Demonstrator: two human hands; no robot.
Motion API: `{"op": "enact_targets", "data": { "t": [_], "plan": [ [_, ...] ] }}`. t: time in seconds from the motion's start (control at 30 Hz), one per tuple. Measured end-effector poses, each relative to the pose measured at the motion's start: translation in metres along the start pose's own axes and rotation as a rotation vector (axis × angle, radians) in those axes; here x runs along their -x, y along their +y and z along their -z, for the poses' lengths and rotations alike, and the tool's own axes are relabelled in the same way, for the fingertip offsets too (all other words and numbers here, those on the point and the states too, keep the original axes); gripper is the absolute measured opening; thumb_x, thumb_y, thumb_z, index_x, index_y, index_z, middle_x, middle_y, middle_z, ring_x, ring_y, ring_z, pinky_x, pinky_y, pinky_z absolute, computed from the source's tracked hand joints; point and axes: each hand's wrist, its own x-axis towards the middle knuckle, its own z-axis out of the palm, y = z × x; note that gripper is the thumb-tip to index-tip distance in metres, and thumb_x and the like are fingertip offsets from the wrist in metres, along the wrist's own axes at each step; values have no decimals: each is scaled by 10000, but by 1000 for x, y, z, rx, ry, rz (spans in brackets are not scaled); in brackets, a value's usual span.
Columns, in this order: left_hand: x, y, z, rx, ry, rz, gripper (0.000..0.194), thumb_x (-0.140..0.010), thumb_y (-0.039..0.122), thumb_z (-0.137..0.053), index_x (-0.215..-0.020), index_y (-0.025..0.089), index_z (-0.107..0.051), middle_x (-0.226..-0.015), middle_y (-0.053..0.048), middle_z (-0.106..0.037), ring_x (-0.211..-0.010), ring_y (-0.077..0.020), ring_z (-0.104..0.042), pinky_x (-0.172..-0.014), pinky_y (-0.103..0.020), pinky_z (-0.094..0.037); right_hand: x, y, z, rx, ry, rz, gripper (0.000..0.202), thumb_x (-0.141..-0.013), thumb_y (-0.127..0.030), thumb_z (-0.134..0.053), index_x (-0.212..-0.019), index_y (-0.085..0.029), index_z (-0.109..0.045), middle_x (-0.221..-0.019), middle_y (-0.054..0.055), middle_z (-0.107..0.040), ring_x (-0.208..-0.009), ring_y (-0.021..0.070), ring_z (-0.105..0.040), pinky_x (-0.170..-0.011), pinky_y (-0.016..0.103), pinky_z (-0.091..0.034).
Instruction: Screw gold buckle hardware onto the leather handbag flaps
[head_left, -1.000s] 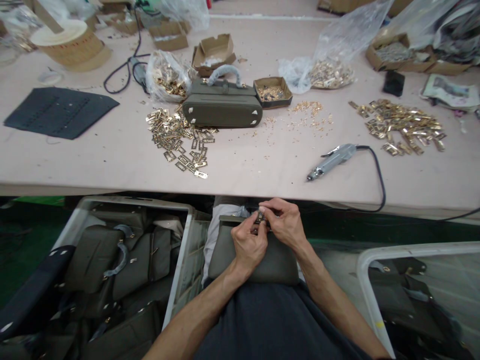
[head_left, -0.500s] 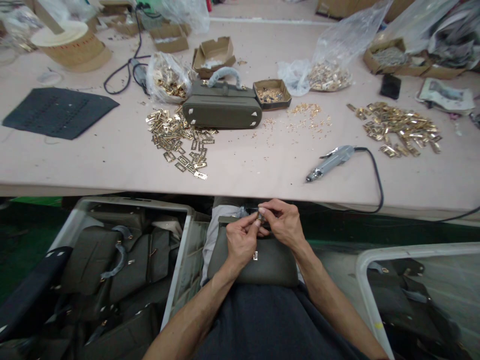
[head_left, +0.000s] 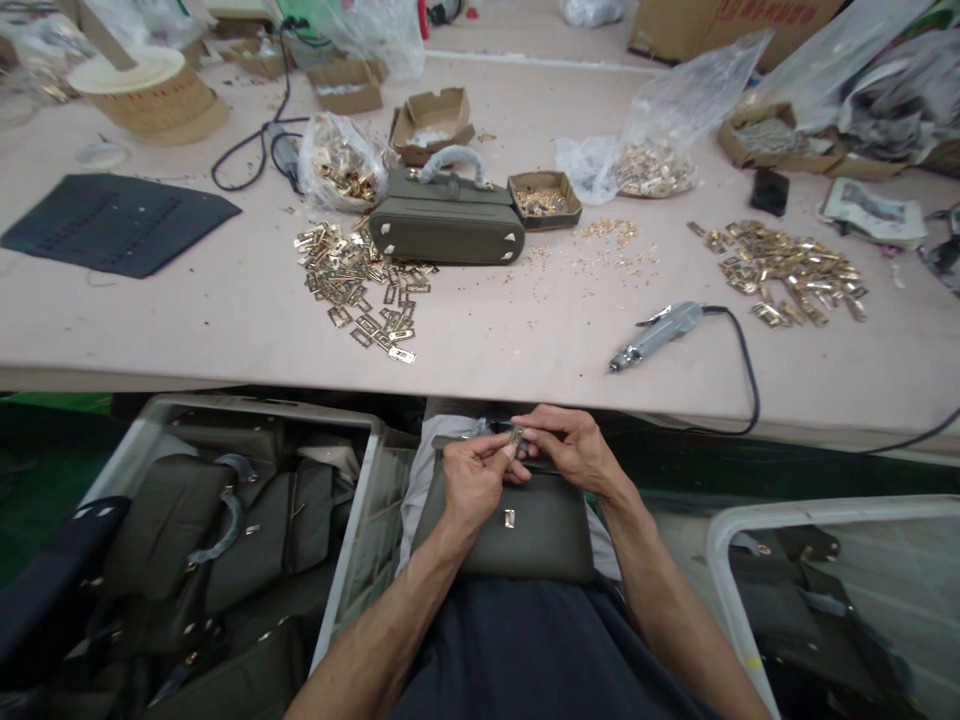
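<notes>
A dark olive handbag (head_left: pixel 525 545) lies across my lap, with a small shiny metal fitting (head_left: pixel 510 519) on its front. Over its upper part, my left hand (head_left: pixel 476 470) pinches a small gold metal plate (head_left: pixel 517 437) between thumb and fingers. My right hand (head_left: pixel 574 445) meets it from the other side, its fingertips closed on the same plate. The plate's far end and some of the fingers are hidden by the hands. On the table, similar gold plates (head_left: pixel 352 270) lie in a pile beside a second olive handbag (head_left: pixel 448 225).
A grey electric screwdriver (head_left: pixel 660 335) with a cord lies at the table's front right. Behind it are more gold fittings (head_left: pixel 795 265) and a small box of screws (head_left: pixel 545 200). Crates of handbags stand left (head_left: pixel 375 440) and right (head_left: pixel 720 530) of my legs.
The gold plate has turned more upright and shows more between my fingers. My hands have shifted slightly, still together over the bag. The view has tilted up a little.
</notes>
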Motion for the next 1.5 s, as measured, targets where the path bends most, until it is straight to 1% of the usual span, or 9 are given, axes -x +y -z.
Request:
{"op": "enact_targets", "data": {
  "t": [0.13, 0.37, 0.53, 0.63, 0.83, 1.0, 1.2, 1.4, 1.5],
  "plan": [
    [1, -4, -2, 20, 14, -10, 268, -801, 315, -767, -968, 107, -790, -725, -83, -763, -543, -169, -705, -562, -264, -616, 0, 0, -2, 23, 6, 10, 243, -962, -333, -643, -1115, -200, -778, -809, 35, -646, -714, 160, -632, -680, 282, -527],
    [-1, -8, -12, -35, 90, -24, 304, -827, 335, -751, -999, 85, -776, -615, -64, -729, -518, -173, -692, -551, -263, -606, 2, -2, -3, 91, 52, 28, 263, -948, -300, -658, -1176, -211, -754, -937, 57, -673, -850, 179, -642, -739, 279, -519],
    [-2, -9, -12, -25, 81, -7, 309, -800, 315, -757, -977, 62, -764, -621, -83, -732, -511, -179, -692, -544, -262, -602, 3, 10, 3, -10, -21, 7, 240, -935, -275, -668, -1149, -205, -753, -939, 56, -666, -793, 167, -632, -732, 281, -526],
    [-1, -11, -12, -25, 84, -10, 313, -798, 319, -760, -990, 72, -765, -636, -86, -738, -517, -180, -694, -551, -267, -604, 4, 15, 4, -54, -29, -20, 231, -926, -270, -680, -1134, -199, -750, -978, 71, -671, -830, 183, -644, -725, 278, -536],
    [-1, -10, -12, -24, 93, -3, 316, -791, 314, -757, -982, 62, -758, -614, -86, -730, -507, -181, -690, -536, -258, -592, 4, 14, 7, -66, -53, -1, 255, -919, -276, -695, -1158, -204, -750, -1009, 75, -672, -837, 181, -647, -720, 268, -540],
    [-3, -5, -9, -28, 26, 18, 322, -772, 311, -755, -960, 49, -751, -615, -94, -730, -503, -182, -687, -540, -265, -594, 3, 11, 9, -160, -121, -52, 284, -909, -295, -715, -1168, -182, -738, -959, 65, -685, -747, 156, -637, -697, 266, -547],
    [-2, 1, -8, -26, 43, 46, 347, -747, 315, -769, -951, 37, -731, -584, -94, -720, -477, -179, -676, -525, -258, -582, 0, 16, 10, -219, -121, -132, 258, -847, -277, -780, -1070, -157, -737, -878, 59, -711, -728, 165, -655, -691, 263, -562],
    [-3, -5, -9, -25, 37, 18, 299, -772, 290, -755, -947, 48, -735, -588, -88, -721, -484, -176, -679, -530, -257, -587, 1, 19, 9, -194, -103, -95, 262, -866, -301, -775, -1089, -168, -742, -937, 65, -711, -750, 167, -659, -711, 269, -560],
    [-3, -8, -10, -22, 51, 6, 290, -782, 282, -756, -962, 56, -736, -629, -90, -736, -502, -179, -691, -539, -262, -598, 0, 16, 7, -137, -74, -61, 247, -901, -337, -738, -1081, -168, -751, -924, 60, -706, -706, 154, -644, -660, 252, -546]
  ]
}}
